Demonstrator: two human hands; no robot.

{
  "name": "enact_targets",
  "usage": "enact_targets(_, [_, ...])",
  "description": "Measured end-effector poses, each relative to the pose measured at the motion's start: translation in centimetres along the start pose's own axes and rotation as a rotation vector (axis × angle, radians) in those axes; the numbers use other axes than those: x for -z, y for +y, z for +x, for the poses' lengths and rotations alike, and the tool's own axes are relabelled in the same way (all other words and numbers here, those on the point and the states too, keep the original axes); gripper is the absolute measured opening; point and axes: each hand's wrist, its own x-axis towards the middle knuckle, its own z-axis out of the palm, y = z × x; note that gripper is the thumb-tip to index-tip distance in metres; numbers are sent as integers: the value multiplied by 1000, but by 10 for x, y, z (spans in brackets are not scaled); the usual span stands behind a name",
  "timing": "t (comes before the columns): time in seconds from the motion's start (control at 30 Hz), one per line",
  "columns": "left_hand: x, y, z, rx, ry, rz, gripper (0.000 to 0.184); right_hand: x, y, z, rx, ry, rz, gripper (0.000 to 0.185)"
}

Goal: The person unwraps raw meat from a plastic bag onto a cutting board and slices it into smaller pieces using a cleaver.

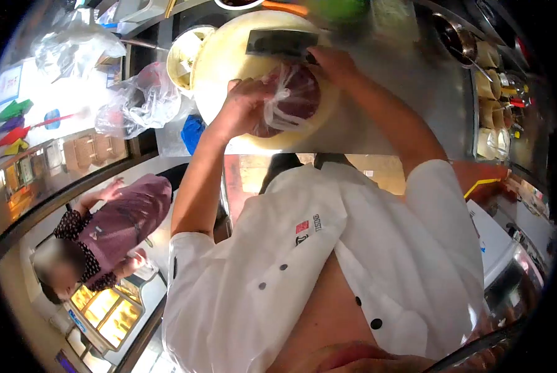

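On a round, pale cutting board lies a clear plastic bag with a knotted-looking top and something dark red, perhaps meat, inside. My left hand is closed on the left side of this bag. My right hand is wrapped around the handle of a cleaver. Its wide dark blade lies flat over the far part of the board, just beyond the bag. What exactly the bag contains is blurred by the plastic.
A pale tub stands against the board's left side, beside more plastic bags and a blue object. Something green sits at the back. A pot and containers line the right. Another person stands at left near a lit tray.
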Motion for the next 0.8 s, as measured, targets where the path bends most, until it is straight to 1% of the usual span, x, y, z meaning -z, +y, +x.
enact_targets(0.07, [-9, -9, -3, 118, -39, 13, 46, -8, -1, 6, 14, 0, -43, 48])
enact_targets(0.13, [-24, -33, -17, 121, -39, 39, 49, -24, 4, 9, 10, 6, -89, 46])
enact_targets(0.17, [-31, -41, -21, 113, 54, -42, 52, -35, 12, 12, 75, 80, -148, 44])
enact_targets(0.2, [-31, -40, -18, 101, 145, -125, 56, -30, 10, 12, 136, 156, -209, 42])
enact_targets(0.23, [-29, -32, -21, 124, 157, -8, 54, -27, 6, 8, 123, 151, -217, 42])
enact_targets(0.27, [-31, -32, -21, 114, 154, -23, 54, -25, 1, -1, 43, 187, -164, 41])
enact_targets(0.3, [-32, -34, -18, 97, 141, 74, 53, -17, -6, -8, -35, 229, -114, 39])
enact_targets(0.33, [-35, -35, -15, 78, 129, 171, 51, -13, -8, -16, -47, 231, -128, 39])
enact_targets(0.37, [-44, -43, -12, 38, 199, 203, 44, -11, -9, -25, -118, 323, -58, 38])
enact_targets(0.4, [-48, -49, -8, 25, 197, 193, 44, -9, -13, -35, -189, 416, 13, 36])
enact_targets(0.43, [-52, -54, -4, 28, 216, 130, 39, -2, -24, -48, -203, 417, 4, 36])
enact_targets(0.5, [-63, -83, 4, -31, 166, -27, 14, 14, -47, -78, -303, 536, 134, 33])
enact_targets(0.53, [-56, -74, 10, -44, 163, -31, 14, 17, -60, -92, -313, 544, 127, 33])
enact_targets(0.6, [-34, -46, 22, 352, 202, -497, 14, 16, -87, -112, -487, 517, 516, 33])
enact_targets(0.63, [-29, -57, 22, 433, 118, -548, 21, 15, -97, -115, -499, 529, 521, 33])
enact_targets(0.67, [-25, -65, 21, 425, 101, -540, 21, 14, -107, -115, -419, 528, 519, 30])
enact_targets(0.7, [-17, -65, 24, 442, 76, -708, 24, 14, -118, -113, -341, 527, 517, 28])
enact_targets(0.73, [-11, -61, 28, 463, 48, -877, 27, 19, -130, -107, -356, 540, 526, 28])
enact_targets(0.77, [-9, -52, 30, 475, 82, -949, 30, 26, -143, -99, -352, 485, 562, 25])
enact_targets(0.8, [-5, -47, 31, 473, 68, -942, 30, 31, -153, -91, -342, 430, 597, 23])
